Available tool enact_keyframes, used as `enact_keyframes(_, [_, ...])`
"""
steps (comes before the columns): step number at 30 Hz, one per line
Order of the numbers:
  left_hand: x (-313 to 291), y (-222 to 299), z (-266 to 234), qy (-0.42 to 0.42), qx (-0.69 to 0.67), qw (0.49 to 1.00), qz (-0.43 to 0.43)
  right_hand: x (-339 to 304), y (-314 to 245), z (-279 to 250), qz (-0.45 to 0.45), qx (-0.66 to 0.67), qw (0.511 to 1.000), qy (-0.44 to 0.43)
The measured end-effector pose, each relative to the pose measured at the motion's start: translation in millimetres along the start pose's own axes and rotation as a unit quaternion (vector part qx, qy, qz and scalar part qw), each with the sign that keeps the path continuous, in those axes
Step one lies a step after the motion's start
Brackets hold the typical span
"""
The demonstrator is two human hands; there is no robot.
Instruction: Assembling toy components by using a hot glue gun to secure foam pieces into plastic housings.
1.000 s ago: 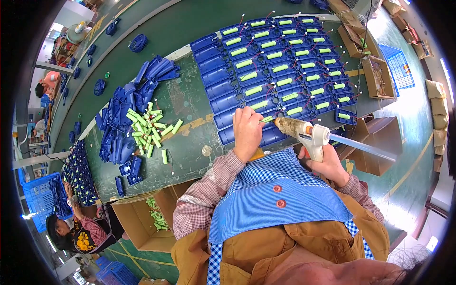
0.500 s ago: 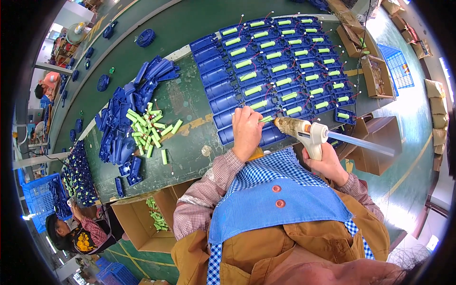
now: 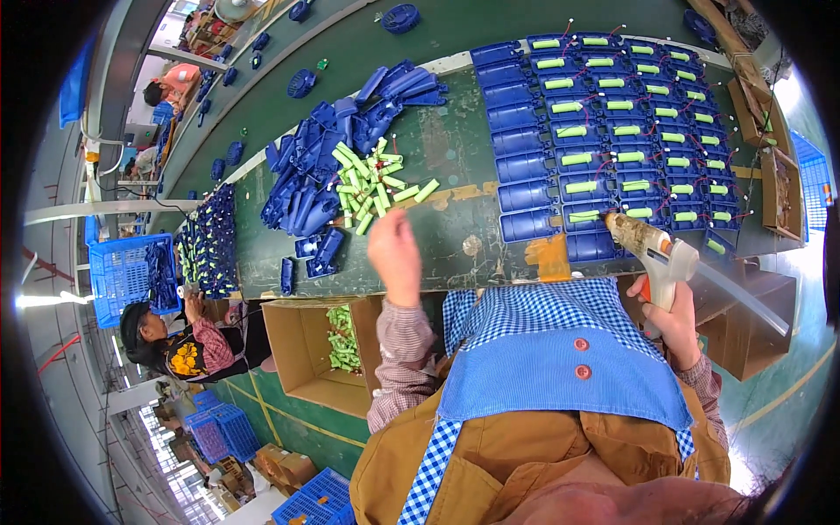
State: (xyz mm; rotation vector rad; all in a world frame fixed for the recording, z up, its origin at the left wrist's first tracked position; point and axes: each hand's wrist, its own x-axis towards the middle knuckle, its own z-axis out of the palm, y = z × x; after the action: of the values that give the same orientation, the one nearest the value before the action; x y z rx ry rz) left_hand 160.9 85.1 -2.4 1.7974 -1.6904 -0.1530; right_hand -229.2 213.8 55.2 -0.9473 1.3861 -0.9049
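My right hand (image 3: 672,317) is wrapped round the handle of a white hot glue gun (image 3: 672,269), a clear glue stick jutting from its back. Its nozzle, stained brown, points at the lower row of blue plastic casings (image 3: 529,226). Many of these casings, lined up in a grid, hold a light green battery (image 3: 579,187) with thin red wires and white plugs; the leftmost column has none. My left hand (image 3: 395,258) is smeared by motion, just in front of a heap of loose green batteries (image 3: 367,185). Its fingertips cannot be made out.
Loose blue casings (image 3: 302,188) lie heaped left of the batteries on the green worktable (image 3: 446,254). Below the table's edge stands a cardboard box (image 3: 289,354) with more batteries. Another person (image 3: 188,346) works at the far left beside a blue crate (image 3: 127,276). Boxes (image 3: 779,188) stand at the right.
My left hand has gone from beside the nozzle leftward to the battery heap. A battery now lies in the bottom-row casing near the nozzle. The view has shifted left; the glue gun stays in my right hand.
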Motion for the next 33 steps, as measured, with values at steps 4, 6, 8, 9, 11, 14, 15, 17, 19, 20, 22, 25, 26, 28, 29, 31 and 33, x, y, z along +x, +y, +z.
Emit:
enact_keyframes(4, [-6, -43, -12, -0.050, 0.142, 0.987, -0.049, -3, -5, 2, 0.006, 0.000, 1.000, -0.004])
enact_keyframes(6, [-10, -72, -4, -0.040, 0.163, 0.986, -0.018, 0, -3, 3, 0.000, -0.004, 1.000, -0.015])
enact_keyframes(8, [-6, -66, -6, -0.020, 0.078, 0.995, -0.052, 0, 4, 4, -0.011, 0.020, 1.000, -0.016])
enact_keyframes(9, [-4, -67, -9, -0.012, 0.010, 0.999, -0.038, 0, 6, 4, -0.008, 0.011, 1.000, -0.016])
enact_keyframes(11, [5, -32, -16, -0.042, -0.225, 0.959, -0.165, -2, 4, 2, 0.014, -0.024, 0.999, -0.022])
enact_keyframes(14, [6, -22, -11, -0.087, -0.549, 0.792, -0.253, -6, 3, 2, 0.033, -0.026, 0.999, -0.023])
enact_keyframes(15, [6, -16, -7, -0.116, -0.621, 0.726, -0.273, -5, 9, 3, -0.001, -0.030, 0.999, -0.023])
enact_keyframes(17, [1, 0, 5, -0.168, -0.716, 0.610, -0.294, -8, 8, 0, 0.044, -0.019, 0.998, -0.041])
enact_keyframes(19, [-5, 23, 17, -0.212, -0.747, 0.552, -0.304, -10, 13, -1, 0.014, -0.034, 0.998, -0.050])
enact_keyframes(20, [-9, 31, 23, -0.250, -0.753, 0.533, -0.294, -11, 16, -2, -0.017, -0.048, 0.997, -0.058])
enact_keyframes(22, [-19, 46, 36, -0.277, -0.743, 0.525, -0.309, -14, 17, -3, -0.004, -0.048, 0.996, -0.069])
enact_keyframes(25, [-28, 64, 49, -0.319, -0.719, 0.539, -0.299, -16, 18, 1, -0.006, -0.046, 0.997, -0.066])
enact_keyframes(26, [-31, 66, 53, -0.334, -0.714, 0.544, -0.287, -15, 20, 1, -0.003, -0.063, 0.995, -0.072])
enact_keyframes(28, [-36, 72, 56, -0.348, -0.691, 0.567, -0.285, -13, 22, 4, -0.009, -0.081, 0.994, -0.072])
enact_keyframes(29, [-37, 78, 55, -0.354, -0.677, 0.579, -0.285, -13, 22, 5, -0.009, -0.082, 0.994, -0.071])
enact_keyframes(31, [-40, 87, 57, -0.352, -0.677, 0.587, -0.271, -11, 22, 7, -0.004, -0.098, 0.993, -0.073])
enact_keyframes(33, [-42, 96, 57, -0.349, -0.620, 0.656, -0.253, -12, 25, 7, -0.010, -0.102, 0.992, -0.068])
